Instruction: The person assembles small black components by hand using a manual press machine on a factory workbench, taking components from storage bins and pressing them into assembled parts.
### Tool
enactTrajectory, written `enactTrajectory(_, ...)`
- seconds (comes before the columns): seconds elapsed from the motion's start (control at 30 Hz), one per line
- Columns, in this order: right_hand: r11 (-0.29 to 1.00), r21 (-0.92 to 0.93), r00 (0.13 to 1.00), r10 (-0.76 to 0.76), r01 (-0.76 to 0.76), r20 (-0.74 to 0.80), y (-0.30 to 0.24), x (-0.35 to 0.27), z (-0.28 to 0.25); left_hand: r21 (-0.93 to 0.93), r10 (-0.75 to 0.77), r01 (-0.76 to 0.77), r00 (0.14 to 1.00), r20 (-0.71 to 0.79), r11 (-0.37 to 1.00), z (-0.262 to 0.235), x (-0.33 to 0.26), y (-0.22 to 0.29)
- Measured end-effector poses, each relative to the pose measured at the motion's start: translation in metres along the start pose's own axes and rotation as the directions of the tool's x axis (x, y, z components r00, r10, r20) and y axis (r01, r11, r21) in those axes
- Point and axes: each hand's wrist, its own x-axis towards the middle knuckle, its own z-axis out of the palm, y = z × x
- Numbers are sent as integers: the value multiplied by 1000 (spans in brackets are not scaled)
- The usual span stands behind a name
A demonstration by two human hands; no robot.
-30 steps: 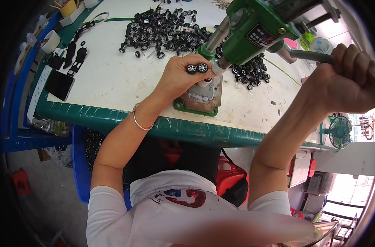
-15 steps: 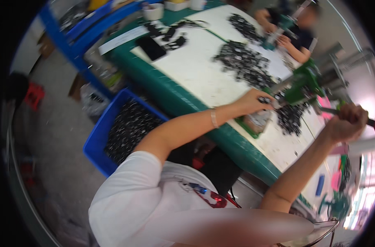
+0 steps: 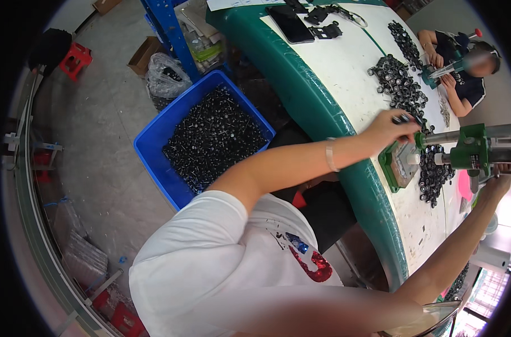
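My left hand [image 3: 395, 128] pinches a small black part [image 3: 402, 119] above the near end of a green hand press [image 3: 472, 147]. Just below that hand is the press's base [image 3: 397, 167], with a pale block on it and a white round piece [image 3: 414, 159] beside the block. My right hand [image 3: 498, 183] is at the far right, closed round the press lever, with its fingers partly hidden behind the press frame. Beyond the press base, small black round parts lie in a pile [image 3: 435, 177], and another pile [image 3: 400, 84] stretches away from my left hand.
A blue bin [image 3: 149, 147] full of small black parts with metal pins stands on the floor at left. A phone [image 3: 291, 24] lies on the white tabletop [image 3: 328, 64]. Across the table a person [image 3: 460, 73] works at another press. A red stool [image 3: 76, 60] stands far left.
My view has turned, shifting the table rightward. My left hand has drawn back from under the press head with a black part. My right hand has moved in behind the press frame.
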Motion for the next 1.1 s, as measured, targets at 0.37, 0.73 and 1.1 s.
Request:
enactTrajectory(0.37,996,71,997,44,-49,64,9,-16,-15,617,-15,649,694,-720,445,-379,-233,39)
enactTrajectory(0.73,998,-49,949,54,-41,311,43,-64,-94,820,283,57,923,-261,570,-222,-153,35)
enactTrajectory(1.1,767,-636,993,118,-85,8,176,-126,-252,962,209,-196,966,155,190,-86,50,44)
